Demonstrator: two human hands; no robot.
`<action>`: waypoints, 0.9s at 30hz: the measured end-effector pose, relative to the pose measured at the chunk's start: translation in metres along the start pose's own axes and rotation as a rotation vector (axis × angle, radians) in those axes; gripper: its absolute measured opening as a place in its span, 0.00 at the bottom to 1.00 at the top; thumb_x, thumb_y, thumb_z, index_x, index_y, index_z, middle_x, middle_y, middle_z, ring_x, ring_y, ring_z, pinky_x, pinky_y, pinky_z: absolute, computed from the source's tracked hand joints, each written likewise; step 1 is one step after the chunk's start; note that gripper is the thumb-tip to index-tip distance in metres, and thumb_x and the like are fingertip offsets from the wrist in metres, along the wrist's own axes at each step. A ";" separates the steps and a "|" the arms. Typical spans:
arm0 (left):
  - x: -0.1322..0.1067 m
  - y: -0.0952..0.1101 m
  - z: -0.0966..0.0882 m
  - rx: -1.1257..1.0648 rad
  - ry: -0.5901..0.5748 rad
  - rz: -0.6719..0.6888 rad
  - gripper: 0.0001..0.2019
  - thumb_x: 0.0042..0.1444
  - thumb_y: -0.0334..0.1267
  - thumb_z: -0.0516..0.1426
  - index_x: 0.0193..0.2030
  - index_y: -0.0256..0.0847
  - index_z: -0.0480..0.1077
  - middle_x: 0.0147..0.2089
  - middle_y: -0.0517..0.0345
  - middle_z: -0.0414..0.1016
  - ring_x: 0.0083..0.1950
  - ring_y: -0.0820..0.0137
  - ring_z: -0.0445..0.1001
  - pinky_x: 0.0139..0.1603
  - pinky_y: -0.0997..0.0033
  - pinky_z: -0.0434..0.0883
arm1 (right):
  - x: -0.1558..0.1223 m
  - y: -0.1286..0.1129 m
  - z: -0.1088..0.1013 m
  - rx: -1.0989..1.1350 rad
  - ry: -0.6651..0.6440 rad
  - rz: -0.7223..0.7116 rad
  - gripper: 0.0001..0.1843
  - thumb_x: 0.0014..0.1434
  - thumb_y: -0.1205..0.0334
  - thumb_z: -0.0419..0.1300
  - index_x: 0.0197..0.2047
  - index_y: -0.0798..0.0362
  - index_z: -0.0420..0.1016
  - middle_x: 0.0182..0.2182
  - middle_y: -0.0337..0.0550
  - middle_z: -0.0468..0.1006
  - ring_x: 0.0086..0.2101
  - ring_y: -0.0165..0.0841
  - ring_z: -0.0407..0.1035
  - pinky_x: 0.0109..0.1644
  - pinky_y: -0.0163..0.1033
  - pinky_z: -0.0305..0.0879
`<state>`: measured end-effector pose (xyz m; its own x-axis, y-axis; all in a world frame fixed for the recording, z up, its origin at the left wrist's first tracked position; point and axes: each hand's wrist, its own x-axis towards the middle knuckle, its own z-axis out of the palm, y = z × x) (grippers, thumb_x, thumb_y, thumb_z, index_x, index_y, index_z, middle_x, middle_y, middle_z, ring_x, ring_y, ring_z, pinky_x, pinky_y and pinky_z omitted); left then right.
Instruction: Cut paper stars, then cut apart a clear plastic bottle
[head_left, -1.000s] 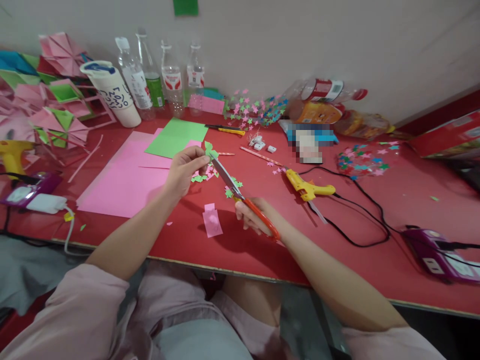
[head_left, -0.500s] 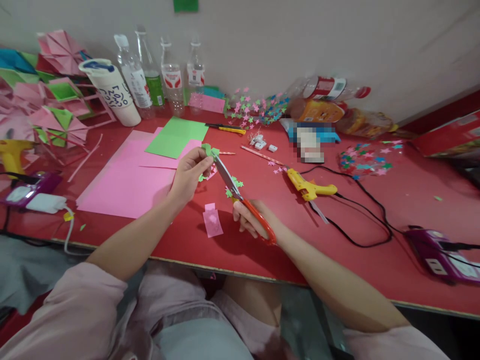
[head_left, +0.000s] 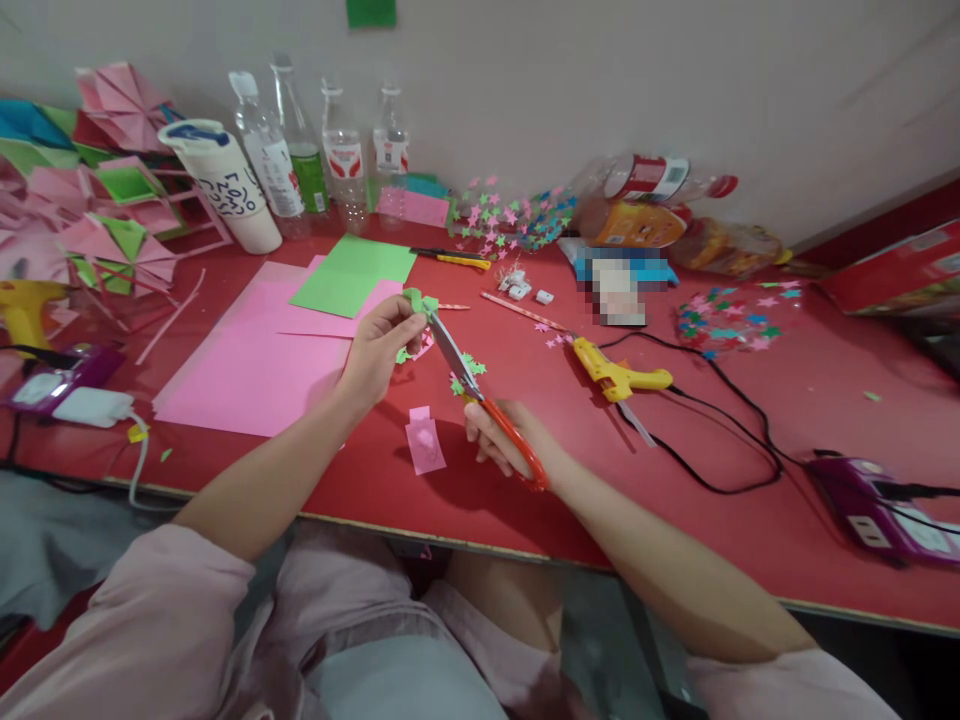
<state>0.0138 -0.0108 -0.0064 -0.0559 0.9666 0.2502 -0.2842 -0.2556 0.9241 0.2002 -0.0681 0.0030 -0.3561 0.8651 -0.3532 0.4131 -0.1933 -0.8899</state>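
Note:
A small piece of green paper (head_left: 421,303) is pinched between the thumb and fingers of my left hand (head_left: 381,345). Orange-handled scissors (head_left: 510,437) are gripped in my right hand (head_left: 499,440), their blades pointing up and left with the tips at the green piece. Below the blades, little green paper stars (head_left: 472,367) lie on the red table, partly hidden by the scissors. A small pink paper piece (head_left: 426,445) lies between my hands, nearer the table's front edge. Beyond my left hand are a green sheet (head_left: 352,275) and pink sheets (head_left: 247,350).
A yellow glue gun (head_left: 619,372) with a black cord lies to the right. Clear bottles (head_left: 345,160) and a white tumbler (head_left: 225,185) stand along the wall. Folded paper shapes (head_left: 112,240) fill the left corner. Purple power strips (head_left: 862,510) sit at both sides.
The scissor handles and my right hand have shifted very slightly left. My left hand stays in place with the green paper.

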 end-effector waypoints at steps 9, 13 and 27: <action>0.000 -0.001 0.000 -0.029 -0.047 -0.008 0.11 0.52 0.36 0.60 0.23 0.40 0.63 0.19 0.67 0.63 0.21 0.82 0.61 0.24 0.79 0.60 | 0.002 0.005 -0.002 -0.029 0.001 -0.007 0.27 0.59 0.36 0.52 0.23 0.51 0.61 0.06 0.29 0.57 0.10 0.24 0.56 0.21 0.33 0.62; 0.000 -0.001 -0.001 -0.032 -0.038 -0.015 0.10 0.52 0.34 0.60 0.23 0.40 0.64 0.19 0.67 0.63 0.22 0.82 0.62 0.24 0.80 0.61 | 0.001 0.002 -0.003 -0.063 0.018 0.004 0.28 0.57 0.35 0.53 0.23 0.51 0.61 0.07 0.30 0.59 0.10 0.25 0.58 0.15 0.31 0.54; 0.002 0.007 -0.002 -0.002 0.019 -0.021 0.07 0.48 0.31 0.58 0.22 0.40 0.64 0.19 0.66 0.62 0.21 0.81 0.61 0.23 0.79 0.61 | 0.002 -0.003 -0.005 -0.049 0.031 0.037 0.25 0.54 0.38 0.58 0.22 0.52 0.61 0.10 0.32 0.62 0.10 0.23 0.55 0.11 0.29 0.49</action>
<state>0.0094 -0.0108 0.0002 -0.0677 0.9718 0.2258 -0.2871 -0.2357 0.9285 0.2019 -0.0635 0.0064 -0.3135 0.8720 -0.3761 0.4663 -0.2036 -0.8609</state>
